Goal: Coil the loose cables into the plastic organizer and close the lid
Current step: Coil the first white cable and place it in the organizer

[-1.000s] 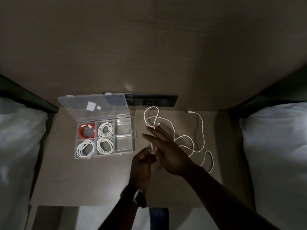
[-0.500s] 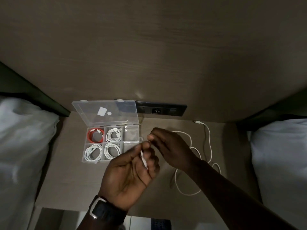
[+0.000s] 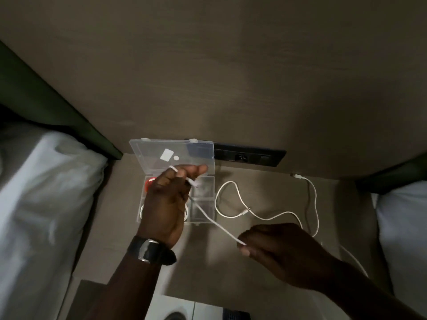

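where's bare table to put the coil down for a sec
Bare table lies between the organizer and the left pillow, and along the near edge between the two hands. Right of the organizer is crowded: the white cable loops across it to the right pillow.

Single head-worn wide-angle view, looking forward and steeply down onto bedside table (image 3: 129,239) from close above. Wall panel (image 3: 231,77) fills upper frame; pillows at both side edges. No second view.
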{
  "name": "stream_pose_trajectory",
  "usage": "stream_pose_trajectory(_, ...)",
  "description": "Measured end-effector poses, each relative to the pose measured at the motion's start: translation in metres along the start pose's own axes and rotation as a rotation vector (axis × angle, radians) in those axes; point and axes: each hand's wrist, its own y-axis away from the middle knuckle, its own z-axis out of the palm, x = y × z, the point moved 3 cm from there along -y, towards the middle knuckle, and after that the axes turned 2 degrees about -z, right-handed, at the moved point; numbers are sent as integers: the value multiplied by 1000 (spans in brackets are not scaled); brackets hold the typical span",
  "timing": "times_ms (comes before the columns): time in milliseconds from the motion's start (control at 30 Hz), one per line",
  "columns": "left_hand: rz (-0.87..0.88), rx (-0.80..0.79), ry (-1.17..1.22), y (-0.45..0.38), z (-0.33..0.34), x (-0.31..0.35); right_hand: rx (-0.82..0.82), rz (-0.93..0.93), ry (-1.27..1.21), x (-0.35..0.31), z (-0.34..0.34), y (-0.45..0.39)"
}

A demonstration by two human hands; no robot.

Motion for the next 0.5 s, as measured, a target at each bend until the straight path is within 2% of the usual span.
stream_pose_trajectory(100,-26,-61,-229,12,12,-16,67,-107,74,-23,-36,-12)
stream_pose_trajectory(200,-132,-186,-315,29,27,-30,268,-160,69,-27,-71,-31)
stream_pose_trajectory(300,-288,-215,-112,47,40,-35,427,-115,99,-10,-91,-54)
stream_pose_trajectory(433,-521,-210,326,61,51,-36,411,13,40,16,-77,-74)
stream_pose_trajectory(500,-545,-244,454,64,50,-32,393,59,-10,24,-61,-77)
